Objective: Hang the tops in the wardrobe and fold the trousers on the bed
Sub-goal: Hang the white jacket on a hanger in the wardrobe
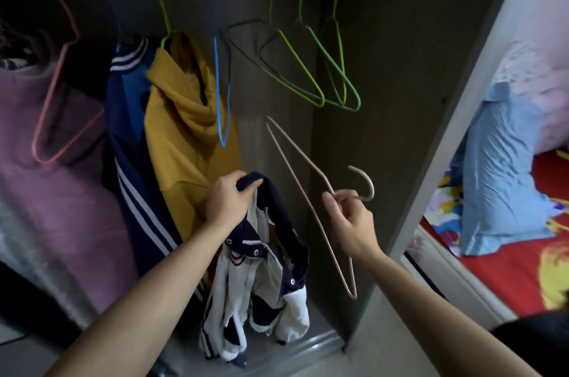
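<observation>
Hanger in right hand, probable jacket left hand.

No legible text, label, brand, number or sign anywhere in frame.
- White-and-navy jacket, lower centre: small striped patch near collar, too blurred to read.
- Bedsheet, lower right: bright printed pattern, colour shapes only, no letters made out.
- Striped navy top, left of centre: plain white stripes, no logo or wording readable.
</observation>
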`<state>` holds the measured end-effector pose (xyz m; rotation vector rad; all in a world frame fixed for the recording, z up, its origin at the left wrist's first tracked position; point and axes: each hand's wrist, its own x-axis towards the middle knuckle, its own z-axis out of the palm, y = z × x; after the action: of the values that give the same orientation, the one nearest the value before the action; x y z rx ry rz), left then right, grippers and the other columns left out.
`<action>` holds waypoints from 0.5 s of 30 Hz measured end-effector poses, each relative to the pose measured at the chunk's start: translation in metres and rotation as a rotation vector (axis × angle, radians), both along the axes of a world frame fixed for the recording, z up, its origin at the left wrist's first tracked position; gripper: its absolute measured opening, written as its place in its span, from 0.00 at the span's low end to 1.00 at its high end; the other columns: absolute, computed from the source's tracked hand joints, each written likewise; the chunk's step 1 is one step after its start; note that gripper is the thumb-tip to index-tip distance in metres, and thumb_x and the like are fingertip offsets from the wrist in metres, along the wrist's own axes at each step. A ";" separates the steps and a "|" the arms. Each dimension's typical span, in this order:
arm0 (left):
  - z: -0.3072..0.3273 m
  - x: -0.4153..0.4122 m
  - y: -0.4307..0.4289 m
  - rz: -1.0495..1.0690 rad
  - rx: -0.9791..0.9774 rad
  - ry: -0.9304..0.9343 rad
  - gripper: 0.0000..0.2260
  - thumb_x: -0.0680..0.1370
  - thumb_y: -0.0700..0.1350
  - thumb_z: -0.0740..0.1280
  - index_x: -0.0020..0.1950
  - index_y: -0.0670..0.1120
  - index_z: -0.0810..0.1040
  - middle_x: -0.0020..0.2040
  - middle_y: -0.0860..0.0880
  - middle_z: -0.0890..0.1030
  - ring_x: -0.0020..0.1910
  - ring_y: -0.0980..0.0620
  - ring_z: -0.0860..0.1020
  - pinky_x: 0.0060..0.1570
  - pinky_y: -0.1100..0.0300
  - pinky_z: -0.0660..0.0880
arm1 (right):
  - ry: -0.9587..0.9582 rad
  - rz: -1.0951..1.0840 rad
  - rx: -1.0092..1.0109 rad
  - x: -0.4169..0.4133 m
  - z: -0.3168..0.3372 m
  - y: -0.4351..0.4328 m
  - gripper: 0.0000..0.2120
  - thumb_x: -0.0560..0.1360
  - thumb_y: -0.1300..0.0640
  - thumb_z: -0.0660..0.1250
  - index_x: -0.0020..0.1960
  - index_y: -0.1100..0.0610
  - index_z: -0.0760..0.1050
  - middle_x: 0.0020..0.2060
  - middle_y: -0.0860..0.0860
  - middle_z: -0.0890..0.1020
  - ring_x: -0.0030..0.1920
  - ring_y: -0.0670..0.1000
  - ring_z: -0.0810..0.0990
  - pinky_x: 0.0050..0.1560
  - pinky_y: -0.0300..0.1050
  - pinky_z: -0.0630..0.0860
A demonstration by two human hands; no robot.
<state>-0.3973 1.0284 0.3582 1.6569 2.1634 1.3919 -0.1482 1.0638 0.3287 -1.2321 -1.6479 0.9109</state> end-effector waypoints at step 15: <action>-0.050 0.042 0.021 -0.099 -0.234 0.195 0.14 0.79 0.59 0.66 0.55 0.53 0.84 0.49 0.44 0.77 0.43 0.42 0.79 0.37 0.55 0.72 | -0.658 -0.163 0.227 0.107 -0.009 -0.090 0.33 0.79 0.32 0.46 0.42 0.55 0.80 0.36 0.49 0.83 0.38 0.51 0.81 0.41 0.53 0.78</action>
<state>-0.3555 1.0494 0.3086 1.8445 2.2069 0.9459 -0.0413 0.9740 0.3194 -1.5737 -2.0402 0.2026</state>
